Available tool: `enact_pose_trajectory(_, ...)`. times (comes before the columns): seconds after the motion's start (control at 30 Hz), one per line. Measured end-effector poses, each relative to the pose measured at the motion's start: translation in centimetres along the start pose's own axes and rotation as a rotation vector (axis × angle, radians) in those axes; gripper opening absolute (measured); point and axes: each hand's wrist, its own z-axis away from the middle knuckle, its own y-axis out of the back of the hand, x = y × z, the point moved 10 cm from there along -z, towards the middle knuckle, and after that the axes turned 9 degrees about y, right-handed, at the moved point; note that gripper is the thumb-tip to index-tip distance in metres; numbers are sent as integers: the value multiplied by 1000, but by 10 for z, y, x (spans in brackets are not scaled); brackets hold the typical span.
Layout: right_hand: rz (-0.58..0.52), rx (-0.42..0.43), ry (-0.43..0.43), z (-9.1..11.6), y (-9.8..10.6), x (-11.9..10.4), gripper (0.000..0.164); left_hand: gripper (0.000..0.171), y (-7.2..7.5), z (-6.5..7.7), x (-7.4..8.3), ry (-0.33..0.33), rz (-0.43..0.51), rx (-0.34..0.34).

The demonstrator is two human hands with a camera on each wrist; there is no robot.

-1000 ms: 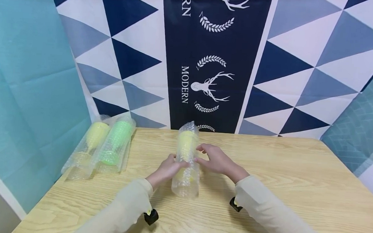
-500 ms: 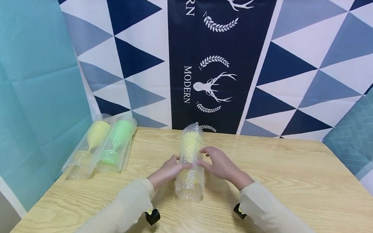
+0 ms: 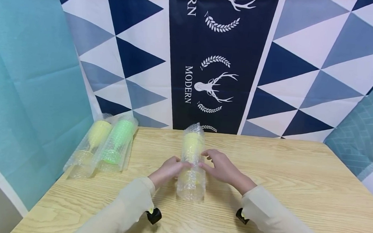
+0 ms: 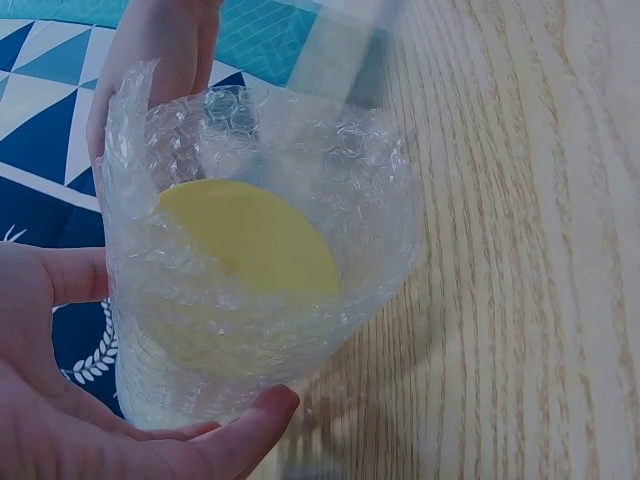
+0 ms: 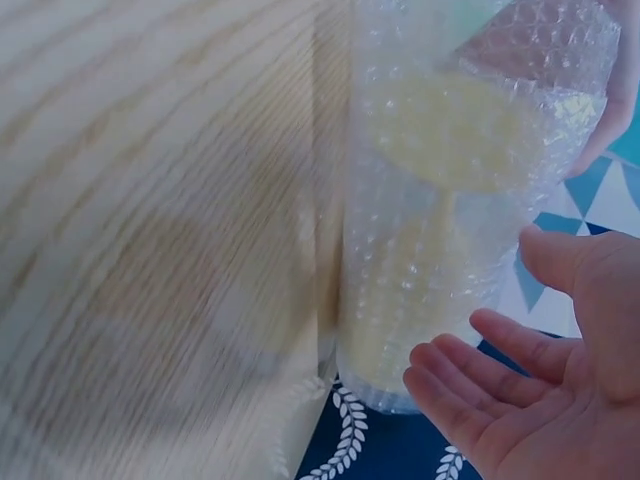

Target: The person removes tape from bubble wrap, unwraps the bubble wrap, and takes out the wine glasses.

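A yellow goblet in bubble wrap (image 3: 190,182) lies on the table in front of me, its wide cup toward the wall. My left hand (image 3: 170,168) grips it from the left, thumb over the top and fingers reaching under. In the left wrist view the round yellow foot (image 4: 250,240) shows inside the open end of the wrap. On its other side, my right hand (image 3: 220,165) lies with fingers loosely bent and thumb beside the wrap. The right wrist view shows this palm (image 5: 600,370) holding nothing, its fingertips close to the wrap; whether they touch it I cannot tell.
To the left, a bubble-wrapped green goblet (image 3: 121,135) and a bubble-wrapped yellow goblet (image 3: 99,132) lie side by side on the wooden table (image 3: 282,179). Behind the table's far edge hangs a patterned cloth (image 3: 139,56); a teal cloth (image 3: 32,68) covers the left side.
The view has turned slightly left, so everything sits a bit further right. Both hands keep nearly the same place at the wrapped goblet; the left hand's hold on it continues.
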Motion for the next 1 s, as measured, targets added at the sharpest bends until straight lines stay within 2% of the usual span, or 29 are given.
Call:
enact_pose_trajectory(0.17, -26, 2, -41, 2, 1, -1, 38, 59, -2, 2, 0, -2, -11, -11)
enact_pose_trajectory(0.37, -64, 7, -91, 5, 2, 1, 38, 56, -6, 6, -1, -6, -22, -31)
enact_pose_trajectory(0.6, -94, 14, -119, 10, 3, -1, 37, 51, -10, 8, -1, -34, 1, -46)
enact_pose_trajectory(1.0, -158, 20, -197, 19, 3, 2, 40, 52, -15, 12, -2, -29, 19, -61)
